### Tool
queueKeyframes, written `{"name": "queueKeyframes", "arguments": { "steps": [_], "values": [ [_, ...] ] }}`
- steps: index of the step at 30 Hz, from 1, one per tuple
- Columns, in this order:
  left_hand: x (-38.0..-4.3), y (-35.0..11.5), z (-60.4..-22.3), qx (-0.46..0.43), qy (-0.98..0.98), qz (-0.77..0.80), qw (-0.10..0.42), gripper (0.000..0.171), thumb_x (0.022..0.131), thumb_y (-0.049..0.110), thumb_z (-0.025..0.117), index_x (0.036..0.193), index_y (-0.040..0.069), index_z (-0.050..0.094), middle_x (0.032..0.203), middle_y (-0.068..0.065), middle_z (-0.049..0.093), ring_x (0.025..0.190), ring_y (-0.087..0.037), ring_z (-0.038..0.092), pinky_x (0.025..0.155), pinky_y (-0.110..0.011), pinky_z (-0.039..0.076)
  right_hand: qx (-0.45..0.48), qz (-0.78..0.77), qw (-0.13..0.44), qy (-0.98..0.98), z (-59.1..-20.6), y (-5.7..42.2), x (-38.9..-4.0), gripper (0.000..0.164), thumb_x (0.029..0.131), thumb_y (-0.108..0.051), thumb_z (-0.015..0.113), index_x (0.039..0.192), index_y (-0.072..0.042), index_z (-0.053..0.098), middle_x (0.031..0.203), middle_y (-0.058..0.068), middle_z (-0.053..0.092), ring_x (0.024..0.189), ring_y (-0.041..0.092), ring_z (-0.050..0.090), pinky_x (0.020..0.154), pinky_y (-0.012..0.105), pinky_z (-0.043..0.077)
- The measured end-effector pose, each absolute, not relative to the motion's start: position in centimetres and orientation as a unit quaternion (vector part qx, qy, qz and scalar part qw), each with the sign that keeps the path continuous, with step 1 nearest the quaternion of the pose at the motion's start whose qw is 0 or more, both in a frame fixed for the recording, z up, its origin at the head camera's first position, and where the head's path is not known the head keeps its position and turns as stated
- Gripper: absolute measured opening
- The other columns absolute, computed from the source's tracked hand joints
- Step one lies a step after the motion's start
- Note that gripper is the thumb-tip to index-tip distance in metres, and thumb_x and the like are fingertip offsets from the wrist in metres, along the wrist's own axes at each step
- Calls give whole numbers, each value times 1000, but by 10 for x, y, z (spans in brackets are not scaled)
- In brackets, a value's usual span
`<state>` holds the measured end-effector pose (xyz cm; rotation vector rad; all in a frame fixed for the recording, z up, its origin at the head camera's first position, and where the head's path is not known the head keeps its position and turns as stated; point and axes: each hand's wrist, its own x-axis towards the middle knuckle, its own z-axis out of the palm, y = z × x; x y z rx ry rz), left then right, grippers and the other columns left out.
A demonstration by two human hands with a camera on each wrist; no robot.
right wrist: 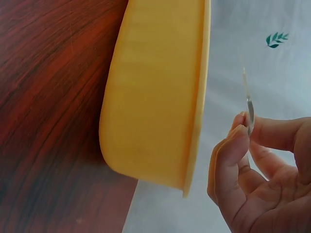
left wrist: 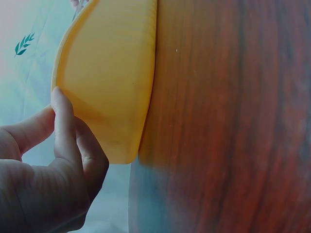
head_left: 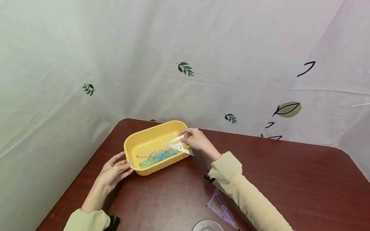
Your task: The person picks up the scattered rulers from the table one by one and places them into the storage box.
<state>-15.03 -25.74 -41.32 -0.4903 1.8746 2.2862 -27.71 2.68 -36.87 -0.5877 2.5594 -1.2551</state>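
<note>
A yellow plastic basket [head_left: 151, 134] stands near the table's back left corner. At its left end my left hand [head_left: 111, 174] grips the rim, thumb on the edge and fingers against the outer wall; the left wrist view shows this hand [left wrist: 63, 160] on the rim too. Above the basket's right end, my right hand [head_left: 196, 139] pinches a clear set square [head_left: 184, 149] between thumb and fingers. Edge-on, the set square [right wrist: 250, 114] looks thin in the right wrist view. Inside the basket lie a blue-green ruler [head_left: 159, 158] and other clear drawing pieces, partly overlapping.
On the dark red table [head_left: 284, 180] lie a purple-marked set square [head_left: 229, 218] and a clear protractor [head_left: 205, 228] at the front. Another pale piece is partly hidden under the right sleeve [head_left: 253, 198]. A white leaf-patterned curtain [head_left: 157, 54] hangs behind the table.
</note>
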Motion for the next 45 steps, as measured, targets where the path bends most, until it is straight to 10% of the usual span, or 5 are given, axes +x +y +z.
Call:
{"name": "queueKeyframes", "arguments": {
  "steps": [22, 45],
  "values": [
    [-149, -256, -413, -163, 620, 764, 74, 82, 92, 1, 60, 153, 5, 6, 97, 5, 57, 81, -6, 66, 74, -19, 59, -220, -473, 37, 852, -393, -4, -285, 17, 95, -13, 60, 110, -10, 69, 104, 14, 68, 92, 26, 64, 64, 22, 47],
    [-150, -257, -413, -155, 622, 764, 72, 82, 92, 1, 59, 153, 4, 5, 98, 5, 57, 81, -5, 66, 75, -19, 59, -281, -408, 54, 867, -407, -11, -288, 19, 93, -13, 63, 109, -7, 70, 98, 11, 72, 80, 21, 68, 58, 17, 51]
  ]
}}
